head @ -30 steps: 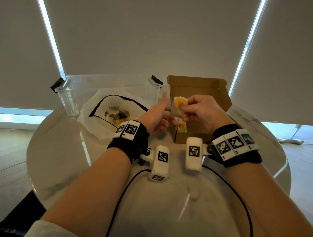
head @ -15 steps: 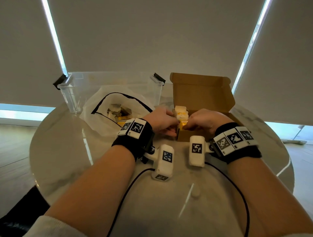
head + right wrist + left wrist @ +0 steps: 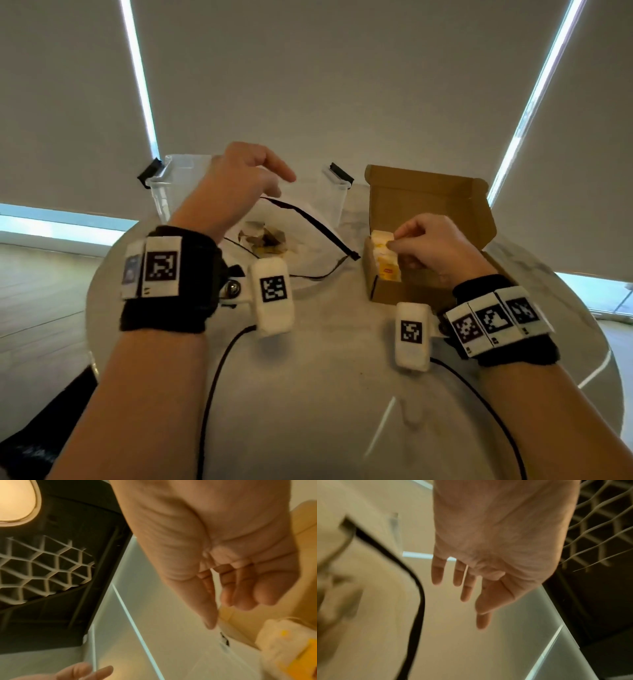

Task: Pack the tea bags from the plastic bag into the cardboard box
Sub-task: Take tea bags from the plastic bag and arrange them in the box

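Note:
An open cardboard box (image 3: 428,202) stands at the right of the table with several yellow-and-white tea bags (image 3: 385,262) upright in its left end. My right hand (image 3: 394,241) hovers over the box, thumb and fingertips touching the top of that stack. In the right wrist view the right hand (image 3: 226,612) has loosely curled fingers with nothing between them, and the tea bags (image 3: 283,645) lie beside it. A plastic bag (image 3: 308,219) with a black rim lies open at centre left, more tea bags (image 3: 263,236) inside. My left hand (image 3: 274,178) is raised above it, fingers (image 3: 464,591) straight and empty.
A clear plastic bin (image 3: 164,192) with black latches stands behind the bag. The round marble table (image 3: 325,404) carries two black cables from my wrist cameras. Its curved edge drops to a wooden floor on both sides. Roller blinds fill the background.
Both hands were pressing tea bags into the box. My left hand has since let go, lifted and swung left over the plastic bag. My right hand stays at the box.

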`<state>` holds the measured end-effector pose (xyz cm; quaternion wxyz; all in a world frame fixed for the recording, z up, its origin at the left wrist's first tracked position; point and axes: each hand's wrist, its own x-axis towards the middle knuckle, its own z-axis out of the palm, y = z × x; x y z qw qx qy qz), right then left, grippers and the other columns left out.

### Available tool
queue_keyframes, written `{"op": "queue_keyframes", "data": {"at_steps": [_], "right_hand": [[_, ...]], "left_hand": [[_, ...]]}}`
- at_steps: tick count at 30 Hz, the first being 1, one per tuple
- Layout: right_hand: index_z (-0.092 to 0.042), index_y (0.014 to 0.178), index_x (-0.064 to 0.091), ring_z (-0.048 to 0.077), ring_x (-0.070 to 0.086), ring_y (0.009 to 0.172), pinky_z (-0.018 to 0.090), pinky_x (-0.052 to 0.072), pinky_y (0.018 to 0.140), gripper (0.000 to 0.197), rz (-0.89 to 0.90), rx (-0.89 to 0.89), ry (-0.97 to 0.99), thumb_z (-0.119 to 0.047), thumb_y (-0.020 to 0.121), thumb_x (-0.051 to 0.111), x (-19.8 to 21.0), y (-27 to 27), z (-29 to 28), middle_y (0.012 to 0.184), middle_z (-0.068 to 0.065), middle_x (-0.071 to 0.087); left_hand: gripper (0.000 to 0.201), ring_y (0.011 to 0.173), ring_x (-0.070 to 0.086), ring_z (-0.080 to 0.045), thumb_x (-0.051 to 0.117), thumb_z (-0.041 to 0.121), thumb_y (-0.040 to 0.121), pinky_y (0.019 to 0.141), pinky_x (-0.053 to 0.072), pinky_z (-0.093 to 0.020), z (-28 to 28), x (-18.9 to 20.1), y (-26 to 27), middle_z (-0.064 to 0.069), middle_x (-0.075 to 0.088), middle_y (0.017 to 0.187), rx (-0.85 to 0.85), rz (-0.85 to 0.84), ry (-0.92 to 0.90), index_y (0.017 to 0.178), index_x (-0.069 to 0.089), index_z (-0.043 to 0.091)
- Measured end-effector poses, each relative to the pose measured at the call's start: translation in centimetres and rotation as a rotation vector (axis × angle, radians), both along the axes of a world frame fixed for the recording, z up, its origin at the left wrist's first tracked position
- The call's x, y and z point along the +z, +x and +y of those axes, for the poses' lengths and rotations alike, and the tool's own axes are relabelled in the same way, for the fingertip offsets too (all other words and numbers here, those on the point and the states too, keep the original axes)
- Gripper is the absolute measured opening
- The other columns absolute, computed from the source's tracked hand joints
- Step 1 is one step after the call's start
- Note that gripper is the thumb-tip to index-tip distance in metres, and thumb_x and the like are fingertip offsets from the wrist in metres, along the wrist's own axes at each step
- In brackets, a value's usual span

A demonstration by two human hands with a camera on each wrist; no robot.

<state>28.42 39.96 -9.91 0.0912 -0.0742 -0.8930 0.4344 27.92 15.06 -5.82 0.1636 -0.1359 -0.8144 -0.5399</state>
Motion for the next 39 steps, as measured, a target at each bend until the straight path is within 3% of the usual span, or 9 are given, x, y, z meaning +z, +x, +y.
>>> {"op": "queue_keyframes", "data": {"at_steps": [3, 6, 8, 10, 14, 21, 23, 34, 39], "right_hand": [[-0.017, 0.094, 0.061, 0.011, 0.057, 0.075, 0.022, 0.052, 0.064, 0.011, 0.169, 0.170, -0.016, -0.014, 0.085, 0.067, 0.6, 0.5, -3.2, 0.091, 0.003, 0.062], [-0.016, 0.101, 0.065, 0.007, 0.059, 0.079, 0.017, 0.052, 0.068, 0.014, 0.209, 0.421, 0.057, -0.013, 0.087, 0.065, 0.7, 0.1, -7.7, 0.094, -0.001, 0.065], [-0.012, 0.106, 0.067, 0.008, 0.062, 0.088, 0.017, 0.052, 0.076, 0.019, 0.182, 0.543, 0.150, -0.010, 0.087, 0.064, 0.4, -1.2, -10.6, 0.101, 0.001, 0.067], [-0.009, 0.105, 0.070, 0.015, 0.061, 0.093, 0.026, 0.050, 0.083, 0.020, 0.136, 0.600, 0.328, -0.008, 0.087, 0.063, 0.0, -3.4, -12.9, 0.104, 0.005, 0.068], [-0.005, 0.099, 0.069, 0.018, 0.055, 0.079, 0.028, 0.043, 0.071, 0.021, -0.093, 0.597, 0.771, -0.022, 0.087, 0.063, -0.7, -6.3, -15.3, 0.091, 0.008, 0.063], [-0.011, 0.111, 0.061, 0.019, 0.055, 0.085, 0.031, 0.046, 0.078, 0.030, -0.281, 0.572, 0.946, -0.031, 0.088, 0.062, -0.4, -7.2, -16.7, 0.095, 0.005, 0.060], [-0.016, 0.100, 0.055, 0.013, 0.051, 0.075, 0.027, 0.043, 0.068, 0.017, -0.218, 0.576, 0.907, -0.024, 0.087, 0.063, -0.2, -7.1, -16.7, 0.080, -0.002, 0.054], [0.002, 0.084, 0.068, 0.024, 0.066, 0.074, 0.036, 0.056, 0.069, 0.013, 0.097, 0.525, 0.659, -0.009, 0.078, 0.068, 1.6, -5.2, -14.4, 0.084, 0.016, 0.068], [0.002, 0.097, 0.065, 0.010, 0.062, 0.068, 0.014, 0.054, 0.056, 0.016, -0.002, 0.546, 0.167, -0.002, 0.082, 0.068, 3.8, -2.5, -11.3, 0.082, 0.007, 0.064]], "left_hand": [[0.031, 0.122, 0.033, -0.016, 0.058, 0.003, 0.075, 0.111, 0.021, -0.042, -3.2, -0.9, 0.4, 0.014, 0.047, 0.103, 0.124, -0.056, -0.274, 0.072, 0.070, 0.031], [0.024, 0.126, 0.031, -0.026, 0.060, 0.019, 0.082, 0.110, 0.023, -0.040, -4.1, -3.1, -0.9, 0.008, 0.045, 0.110, 0.191, -0.171, -0.444, 0.075, 0.069, 0.040], [0.013, 0.129, 0.028, -0.032, 0.057, 0.039, 0.086, 0.109, 0.023, -0.042, -3.7, -4.7, -2.0, -0.001, 0.044, 0.124, 0.256, -0.198, -0.596, 0.093, 0.064, 0.047], [0.046, 0.135, 0.021, -0.033, 0.059, 0.050, 0.081, 0.110, 0.021, -0.045, -3.4, -6.3, -3.1, -0.007, 0.032, 0.141, 0.284, -0.221, -0.688, 0.126, 0.050, 0.043], [0.101, 0.138, 0.006, -0.034, 0.082, 0.027, 0.064, 0.105, 0.033, -0.053, -3.3, -7.5, -2.7, -0.004, 0.002, 0.152, 0.239, -0.290, -0.696, 0.144, 0.021, 0.039], [0.111, 0.140, 0.004, -0.033, 0.084, 0.020, 0.062, 0.100, 0.040, -0.051, -3.5, -7.9, -2.0, -0.002, -0.007, 0.154, 0.197, -0.327, -0.713, 0.145, 0.014, 0.042], [0.112, 0.140, 0.005, -0.033, 0.084, 0.019, 0.062, 0.100, 0.040, -0.051, -3.4, -7.9, -2.0, -0.003, -0.006, 0.154, 0.214, -0.309, -0.702, 0.145, 0.014, 0.041], [0.109, 0.141, 0.003, -0.033, 0.083, 0.018, 0.064, 0.105, 0.035, -0.054, -2.8, -7.8, -2.1, -0.002, -0.006, 0.155, 0.237, -0.332, -0.698, 0.146, 0.015, 0.041], [0.085, 0.143, -0.006, -0.028, 0.076, 0.018, 0.069, 0.112, 0.013, -0.062, -2.3, -7.1, -1.7, 0.000, -0.003, 0.157, 0.217, -0.286, -0.642, 0.139, 0.032, 0.039]]}}
